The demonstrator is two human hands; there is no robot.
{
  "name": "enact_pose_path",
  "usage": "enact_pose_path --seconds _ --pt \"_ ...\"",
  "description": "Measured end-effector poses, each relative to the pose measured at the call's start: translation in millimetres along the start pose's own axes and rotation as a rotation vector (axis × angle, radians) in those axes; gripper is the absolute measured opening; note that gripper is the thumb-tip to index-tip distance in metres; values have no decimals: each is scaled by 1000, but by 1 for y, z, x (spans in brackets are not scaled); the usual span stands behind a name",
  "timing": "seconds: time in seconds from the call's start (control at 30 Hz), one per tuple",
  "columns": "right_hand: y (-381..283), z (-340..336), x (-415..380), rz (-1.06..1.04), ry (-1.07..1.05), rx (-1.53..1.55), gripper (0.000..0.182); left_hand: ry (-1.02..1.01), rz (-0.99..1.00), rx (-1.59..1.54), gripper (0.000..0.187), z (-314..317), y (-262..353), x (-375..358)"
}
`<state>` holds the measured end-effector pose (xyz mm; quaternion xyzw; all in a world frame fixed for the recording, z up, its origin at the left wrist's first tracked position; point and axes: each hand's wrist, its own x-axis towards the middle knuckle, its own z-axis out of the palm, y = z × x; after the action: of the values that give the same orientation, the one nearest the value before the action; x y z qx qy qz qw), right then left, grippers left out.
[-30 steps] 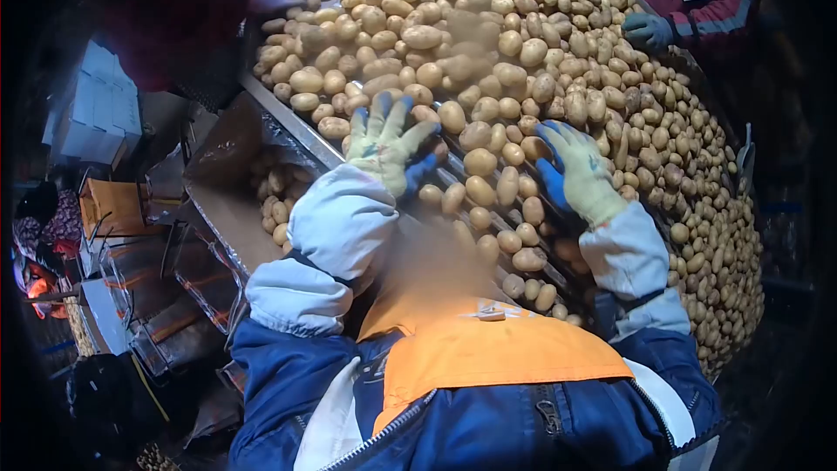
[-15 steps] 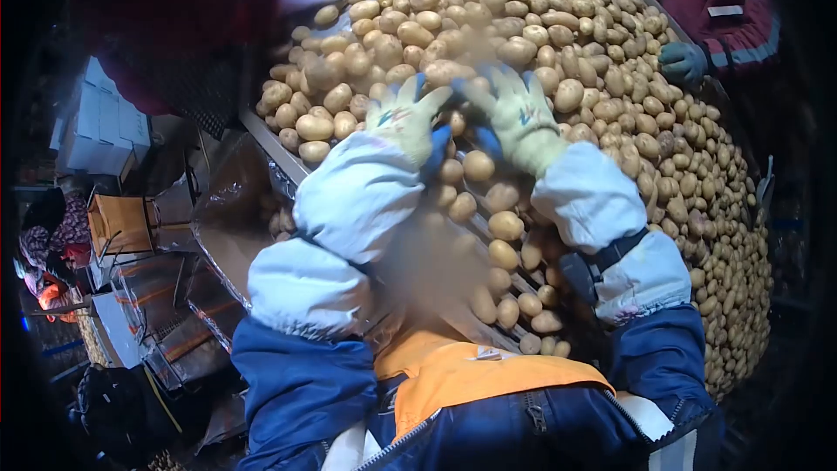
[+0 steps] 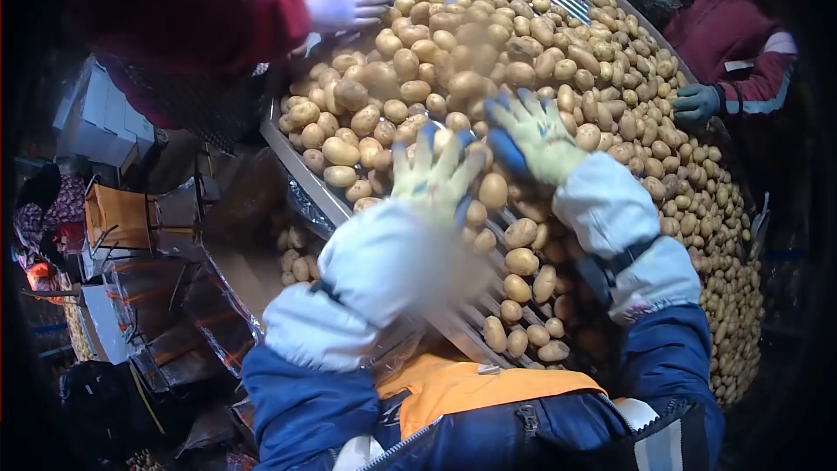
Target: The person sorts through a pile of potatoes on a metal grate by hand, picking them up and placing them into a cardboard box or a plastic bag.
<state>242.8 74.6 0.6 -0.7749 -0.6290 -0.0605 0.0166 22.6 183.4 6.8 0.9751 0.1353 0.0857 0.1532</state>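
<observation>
Both my hands wear pale yellow-green gloves with blue fingertips, over a wide heap of potatoes (image 3: 466,85). My left hand (image 3: 434,176) lies palm down with its fingers spread, touching potatoes near the heap's front edge. Close by on the right, my right hand (image 3: 539,135) reaches over the heap, fingers stretched out and its blue palm edge showing. Neither hand holds a potato that I can see. Between and below my wrists, more potatoes (image 3: 521,262) lie on a slatted chute (image 3: 466,331) that slopes toward me.
At the upper left, a co-worker's gloved hand (image 3: 347,9) rests by the potatoes. Another co-worker's gloved hand (image 3: 696,102) touches the right rim. A metal side wall (image 3: 305,176) borders the heap. White boxes (image 3: 105,126) and a metal rack (image 3: 571,2) are also in view.
My hands were close together with fingertips pointing inward; the left has moved down and spread flat, the right has moved slightly right and down. Potatoes on the chute have shifted.
</observation>
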Motion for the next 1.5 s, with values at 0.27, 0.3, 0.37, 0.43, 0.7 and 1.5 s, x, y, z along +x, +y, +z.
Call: enact_pose_path --seconds 0.27,0.3,0.37,0.43,0.7,1.5 --pt "-13 -77 20 38 -148 253 51 -121 92 -174 51 -26 14 -73" --pt "-13 -61 32 4 -28 157 53 -119 86 -192 51 -27 10 -70" --pt "-18 -28 66 22 -159 79 56 -118 30 -247 57 -25 4 -69" --pt "-17 -5 78 100 -107 134 56 -84 27 -219 57 -26 -4 -68" --pt "13 -43 37 620 -202 270 64 18 48 -120 32 -37 -45 -100" --pt "-118 10 41 249 -22 831 44 266 -921 -2592 45 -36 20 -145"
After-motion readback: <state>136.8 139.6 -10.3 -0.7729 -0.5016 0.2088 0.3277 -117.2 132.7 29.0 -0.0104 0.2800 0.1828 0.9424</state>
